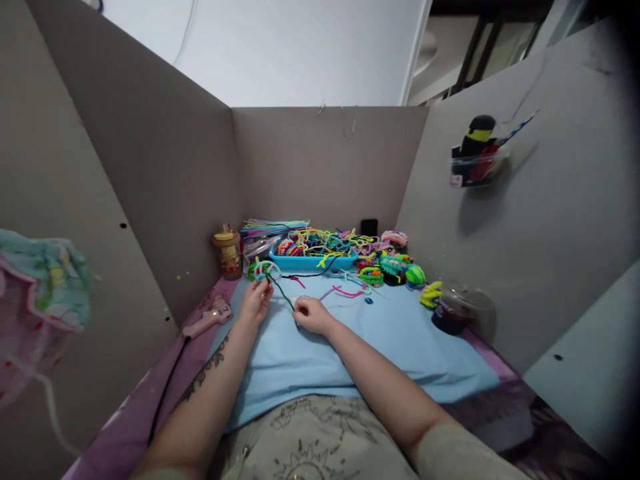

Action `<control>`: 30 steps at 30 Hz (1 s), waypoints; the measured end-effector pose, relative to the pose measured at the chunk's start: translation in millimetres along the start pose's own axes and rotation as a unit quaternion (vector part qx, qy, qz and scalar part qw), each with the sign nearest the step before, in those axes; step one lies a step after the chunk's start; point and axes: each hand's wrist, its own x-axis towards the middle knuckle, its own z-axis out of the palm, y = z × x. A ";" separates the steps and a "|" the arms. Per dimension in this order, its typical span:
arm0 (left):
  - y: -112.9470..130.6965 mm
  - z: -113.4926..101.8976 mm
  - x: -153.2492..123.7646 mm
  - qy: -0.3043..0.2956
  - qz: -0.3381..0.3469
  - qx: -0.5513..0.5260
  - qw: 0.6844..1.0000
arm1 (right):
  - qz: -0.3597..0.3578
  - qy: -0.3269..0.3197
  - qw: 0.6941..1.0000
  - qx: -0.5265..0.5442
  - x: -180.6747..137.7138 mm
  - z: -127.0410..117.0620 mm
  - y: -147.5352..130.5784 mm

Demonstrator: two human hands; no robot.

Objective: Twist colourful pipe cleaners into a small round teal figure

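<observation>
My left hand (257, 301) pinches a small round frame (273, 268) bent from pale pipe cleaners, held just above the blue cloth. From that frame a dark green pipe cleaner (284, 294) slants down to the right. Its lower end is in the closed fingers of my right hand (312, 315). How the green strand joins the frame is hidden by my left fingers. Loose pink pipe cleaners (349, 293) and a small dark blue piece (369, 301) lie on the cloth to the right of my hands.
A blue tray (313, 263) heaped with coloured pipe cleaners stands at the back. Finished-looking fuzzy pieces (393, 264) sit to its right. A patterned cup (229, 252) and pink glue gun (210, 316) are at left, a dark tub (450, 316) at right. Grey panels (330, 153) enclose the table.
</observation>
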 end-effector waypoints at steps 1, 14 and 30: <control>-1.4 1.3 -2.5 -0.026 0.000 0.017 1.000 | -0.006 0.022 1.000 -0.004 0.1 -1.5 -0.6; -15.7 13.4 -26.5 -0.192 -0.007 0.285 0.939 | -0.012 0.251 0.967 -0.031 2.8 -9.2 3.1; -16.1 11.1 -25.1 -0.244 -0.015 0.294 0.924 | -0.022 0.264 0.964 -0.037 6.3 -14.4 9.5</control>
